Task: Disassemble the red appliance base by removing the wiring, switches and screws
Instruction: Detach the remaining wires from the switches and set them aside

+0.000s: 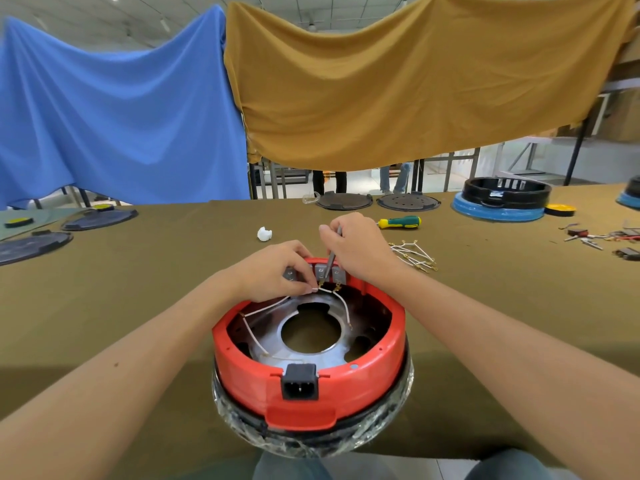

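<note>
The red appliance base (367,382) lies upside down at the table's near edge, a black power socket (299,381) facing me. Inside are a silver metal plate (332,355) and white wires (343,306). At the far rim sit grey switch blocks (337,273). My left hand (277,268) pinches a white wire end beside those blocks. My right hand (356,247) grips a thin grey tool (331,259) whose tip points down at the switch terminals.
A green-and-yellow screwdriver (400,222) lies beyond my right hand, and a bundle of loose white wires (414,256) to its right. A small white part (264,234) sits ahead. Dark round lids, a blue-and-black base (502,199) and scattered parts (602,239) occupy the far table.
</note>
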`<state>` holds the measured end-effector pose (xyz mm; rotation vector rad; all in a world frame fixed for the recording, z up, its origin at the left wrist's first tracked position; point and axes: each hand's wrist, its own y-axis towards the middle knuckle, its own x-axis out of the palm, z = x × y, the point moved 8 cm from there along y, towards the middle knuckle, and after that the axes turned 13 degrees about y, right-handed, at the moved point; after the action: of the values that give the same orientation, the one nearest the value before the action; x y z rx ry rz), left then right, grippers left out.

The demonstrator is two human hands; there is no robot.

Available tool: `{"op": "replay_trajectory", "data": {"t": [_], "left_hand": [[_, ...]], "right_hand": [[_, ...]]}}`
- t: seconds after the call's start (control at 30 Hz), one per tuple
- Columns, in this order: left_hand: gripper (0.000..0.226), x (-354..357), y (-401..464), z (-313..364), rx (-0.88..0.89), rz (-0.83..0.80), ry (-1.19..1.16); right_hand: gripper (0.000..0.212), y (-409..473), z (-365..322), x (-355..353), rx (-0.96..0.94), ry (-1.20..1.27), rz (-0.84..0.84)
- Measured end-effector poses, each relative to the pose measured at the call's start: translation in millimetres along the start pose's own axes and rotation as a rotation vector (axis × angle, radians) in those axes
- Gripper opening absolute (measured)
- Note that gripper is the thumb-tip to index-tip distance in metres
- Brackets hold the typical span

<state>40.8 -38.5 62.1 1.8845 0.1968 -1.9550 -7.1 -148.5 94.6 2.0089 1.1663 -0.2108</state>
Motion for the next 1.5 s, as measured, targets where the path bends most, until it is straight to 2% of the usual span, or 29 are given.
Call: {"op": "replay_trajectory", "data": {"t": [0.2,0.37,0.47,0.73,1.03,1.13,1.3,1.5], "left_hand": [[0.009,1,0,1,0.001,-0.004,-0.004],[0.012,1,-3,2,0.021,-0.023,-0.022],[0.011,-1,-2,2,0.014,0.000,-0.011],[0.011,0,-2,3,0.018,-0.008,-0.002],[0.011,1,-1,3,0.026,-0.018,0.007],[0.011,0,-1,1,0.013,-0.011,0.009],[0.009,1,-1,-2,-0.016,-0.004,0.018],[0.009,2,0,-3,-0.019,-0.011,0.004]], "right_hand": [[0.050,-5,-9,12,-0.079,-0.119,-0.062],[0.048,-1,-6,1,-0.060,-0.024,0.029],[0.047,-1,-6,2,-0.066,-0.021,0.020],[0.051,2,6,1,-0.009,0.012,-0.005],[0.044,4,14,2,0.093,0.105,-0.038],[0.046,2,9,1,0.046,0.078,-0.022],[0.052,-6,-13,6,-0.152,-0.067,-0.025],[0.050,-8,-16,9,-0.174,-0.092,-0.082]]}}
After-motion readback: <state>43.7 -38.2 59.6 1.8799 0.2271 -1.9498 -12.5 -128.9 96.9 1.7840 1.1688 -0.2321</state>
